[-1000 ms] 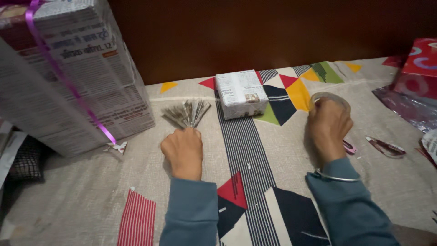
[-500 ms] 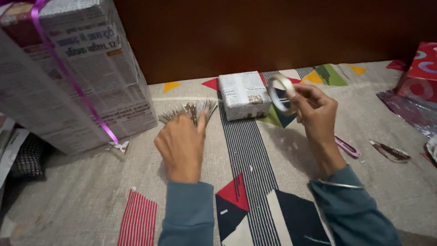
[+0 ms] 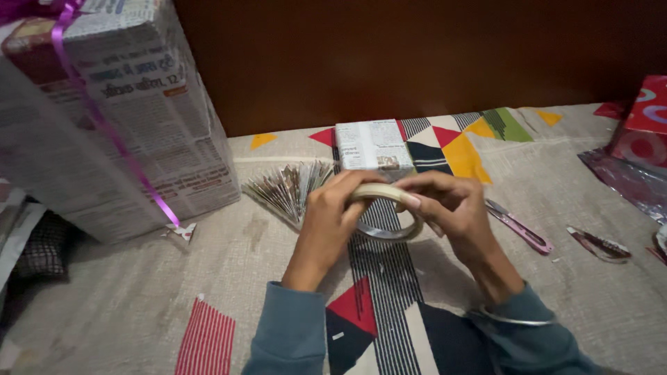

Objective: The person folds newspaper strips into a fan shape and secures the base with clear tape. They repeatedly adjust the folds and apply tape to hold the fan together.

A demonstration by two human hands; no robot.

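Note:
Both hands meet over the striped middle of the cloth. My left hand and my right hand together hold a roll of clear tape, fingertips on its upper rim. Just beyond the roll stands a small box wrapped in newspaper. A pleated newspaper fan lies to its left, partly behind my left hand.
A large newspaper-wrapped box tied with purple ribbon stands at the left. A pink thread snipper lies right of my hand, shiny scraps beyond it. Red wrapping paper sits at the far right. A dark wooden wall runs along the back.
My right hand brought the tape roll from the right side to the centre. My left hand left the paper fan and came across to grip the roll too.

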